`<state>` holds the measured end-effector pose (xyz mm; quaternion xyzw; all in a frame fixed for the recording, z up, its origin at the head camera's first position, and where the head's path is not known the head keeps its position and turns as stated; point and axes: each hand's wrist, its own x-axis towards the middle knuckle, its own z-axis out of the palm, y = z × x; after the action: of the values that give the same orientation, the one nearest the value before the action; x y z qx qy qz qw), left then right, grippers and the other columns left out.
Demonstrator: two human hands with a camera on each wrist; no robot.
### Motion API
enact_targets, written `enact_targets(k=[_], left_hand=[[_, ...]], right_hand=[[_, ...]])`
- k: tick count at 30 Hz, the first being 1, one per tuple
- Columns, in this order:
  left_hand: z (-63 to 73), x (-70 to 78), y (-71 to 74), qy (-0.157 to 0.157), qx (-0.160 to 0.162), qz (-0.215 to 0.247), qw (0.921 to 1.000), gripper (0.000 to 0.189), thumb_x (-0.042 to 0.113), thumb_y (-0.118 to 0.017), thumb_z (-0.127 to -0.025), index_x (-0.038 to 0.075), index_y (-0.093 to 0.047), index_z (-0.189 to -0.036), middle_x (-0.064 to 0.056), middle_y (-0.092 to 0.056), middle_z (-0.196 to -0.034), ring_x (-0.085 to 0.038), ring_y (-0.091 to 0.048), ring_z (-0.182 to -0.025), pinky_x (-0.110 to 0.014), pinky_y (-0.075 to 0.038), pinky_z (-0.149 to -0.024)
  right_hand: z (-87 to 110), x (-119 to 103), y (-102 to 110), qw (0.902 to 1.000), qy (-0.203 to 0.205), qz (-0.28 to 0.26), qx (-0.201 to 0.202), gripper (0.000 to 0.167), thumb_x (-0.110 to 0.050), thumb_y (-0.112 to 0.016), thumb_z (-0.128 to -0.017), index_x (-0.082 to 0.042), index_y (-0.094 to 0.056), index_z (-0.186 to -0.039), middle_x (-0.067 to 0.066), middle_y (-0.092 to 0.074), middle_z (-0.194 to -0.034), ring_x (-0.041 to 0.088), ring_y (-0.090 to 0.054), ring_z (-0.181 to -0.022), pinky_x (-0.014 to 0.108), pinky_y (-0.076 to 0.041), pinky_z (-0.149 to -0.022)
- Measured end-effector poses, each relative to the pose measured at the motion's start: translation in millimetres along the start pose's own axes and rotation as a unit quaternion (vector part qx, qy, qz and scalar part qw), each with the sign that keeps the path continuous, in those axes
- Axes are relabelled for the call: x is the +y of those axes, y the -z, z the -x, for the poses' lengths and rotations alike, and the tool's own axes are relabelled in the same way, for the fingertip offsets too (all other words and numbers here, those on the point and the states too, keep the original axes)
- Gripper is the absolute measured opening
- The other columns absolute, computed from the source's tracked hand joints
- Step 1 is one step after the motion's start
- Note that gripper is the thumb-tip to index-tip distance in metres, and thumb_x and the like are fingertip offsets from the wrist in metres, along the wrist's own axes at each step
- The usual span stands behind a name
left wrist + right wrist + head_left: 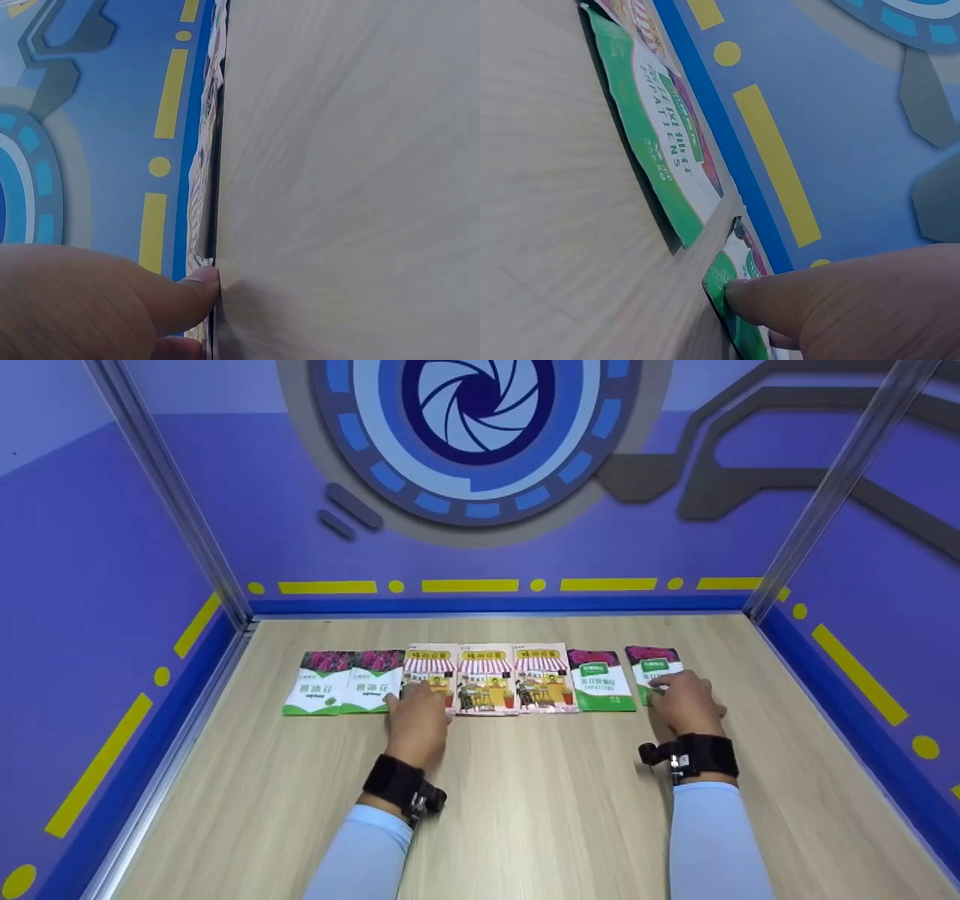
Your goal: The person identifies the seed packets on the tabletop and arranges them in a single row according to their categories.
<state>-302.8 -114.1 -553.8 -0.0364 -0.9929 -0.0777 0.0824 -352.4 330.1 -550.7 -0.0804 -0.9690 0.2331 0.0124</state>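
Flat seed packets lie in a row across the table. My left hand [418, 720] rests over the leftmost of three pink packets with striped awnings [429, 660], its thumb near the adjoining green-and-white packet [373, 682]. In the left wrist view, the thumb [184, 296] meets the packets' lower edge. At the row's right end, my right hand [684, 701] holds a green-and-white seed packet with magenta flowers [651, 655] by its sides. In the right wrist view, its thumb [761, 296] lies on that packet's green lower part. Part of this packet is hidden by the hand.
A matching green-and-white packet [602, 682] lies left of the held one, with a gap between them. Another flower packet [315, 682] forms the left end. Blue printed panels [480, 562] wall the wooden table [525, 795] at the back and both sides.
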Motion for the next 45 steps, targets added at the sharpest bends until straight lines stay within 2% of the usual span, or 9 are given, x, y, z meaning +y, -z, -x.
enact_targets(k=[4, 6, 11, 19, 26, 33, 40, 45], left_hand=[[-0.8, -0.9, -1.4, -0.001, 0.005, -0.002, 1.0, 0.025, 0.036, -0.081, -0.084, 0.013, -0.076, -0.093, -0.011, -0.063, -0.111, -0.033, -0.055, -0.109, -0.064, -0.037, -0.092], [-0.8, -0.7, -1.3, 0.001, 0.003, -0.001, 1.0, 0.027, 0.036, -0.081, -0.084, 0.012, -0.076, -0.095, -0.011, -0.063, -0.111, -0.034, -0.055, -0.109, -0.064, -0.036, -0.092], [-0.7, 0.2, -0.6, 0.006, -0.008, -0.001, 1.0, 0.026, 0.037, -0.081, -0.084, 0.013, -0.077, -0.093, -0.011, -0.063, -0.115, -0.034, -0.054, -0.111, -0.064, -0.036, -0.094], [-0.5, 1.1, 1.6, 0.004, -0.01, -0.005, 0.9999, 0.026, 0.038, -0.08, -0.085, 0.015, -0.077, -0.095, -0.012, -0.063, -0.116, -0.034, -0.054, -0.111, -0.065, -0.035, -0.094], [0.8, 2.0, 3.0, -0.002, -0.001, -0.012, 0.9999, 0.027, 0.037, -0.08, -0.084, 0.015, -0.077, -0.099, -0.013, -0.064, -0.114, -0.035, -0.055, -0.109, -0.063, -0.037, -0.089], [-1.0, 2.4, 2.5, 0.001, -0.016, -0.003, 0.9999, 0.02, 0.034, -0.08, -0.085, 0.017, -0.077, -0.097, -0.01, -0.064, -0.113, -0.033, -0.055, -0.109, -0.062, -0.036, -0.09], [-3.6, 0.0, 2.0, 0.006, -0.019, -0.001, 0.9998, 0.023, 0.035, -0.08, -0.086, 0.016, -0.077, -0.1, -0.01, -0.064, -0.114, -0.033, -0.055, -0.112, -0.065, -0.034, -0.094], [-3.1, 1.0, 1.3, 0.01, -0.021, 0.004, 0.9997, 0.026, 0.036, -0.08, -0.086, 0.014, -0.077, -0.1, -0.011, -0.064, -0.115, -0.034, -0.054, -0.113, -0.066, -0.033, -0.095]], right_hand=[[0.0, -2.0, 0.0, 0.9997, 0.02, -0.005, -0.016, 0.032, -0.024, -0.068, -0.094, -0.011, -0.071, -0.123, 0.027, -0.046, -0.146, 0.056, -0.034, -0.134, 0.093, -0.004, -0.084], [0.0, -2.1, 0.8, 0.9989, 0.029, -0.005, -0.038, 0.034, -0.026, -0.066, -0.096, -0.01, -0.067, -0.127, 0.029, -0.045, -0.147, 0.056, -0.034, -0.136, 0.093, -0.001, -0.082], [1.0, -1.5, 2.9, 0.9965, 0.034, 0.001, -0.076, 0.038, -0.03, -0.063, -0.099, -0.012, -0.061, -0.132, 0.027, -0.053, -0.142, 0.055, -0.042, -0.132, 0.093, -0.003, -0.082], [1.6, -1.5, 3.3, 0.9952, 0.043, -0.002, -0.088, 0.046, -0.031, -0.061, -0.099, -0.014, -0.055, -0.142, 0.024, -0.046, -0.149, 0.053, -0.037, -0.137, 0.093, -0.004, -0.082], [1.8, -1.1, 3.2, 0.995, 0.043, -0.006, -0.09, 0.048, -0.031, -0.061, -0.099, -0.013, -0.055, -0.143, 0.025, -0.042, -0.152, 0.053, -0.034, -0.138, 0.093, -0.003, -0.083], [2.1, 1.7, 3.5, 0.9949, 0.058, 0.012, -0.082, 0.05, -0.03, -0.061, -0.097, -0.011, -0.055, -0.143, 0.026, -0.044, -0.15, 0.052, -0.038, -0.136, 0.088, -0.018, -0.091], [-0.1, 0.3, 2.3, 0.9947, 0.048, 0.006, -0.09, 0.051, -0.031, -0.061, -0.098, -0.013, -0.053, -0.145, 0.025, -0.041, -0.153, 0.052, -0.033, -0.139, 0.091, -0.01, -0.088], [-0.6, -0.2, 2.2, 0.9947, 0.044, 0.009, -0.093, 0.052, -0.031, -0.061, -0.098, -0.013, -0.053, -0.145, 0.025, -0.04, -0.153, 0.052, -0.033, -0.14, 0.091, -0.009, -0.088]])
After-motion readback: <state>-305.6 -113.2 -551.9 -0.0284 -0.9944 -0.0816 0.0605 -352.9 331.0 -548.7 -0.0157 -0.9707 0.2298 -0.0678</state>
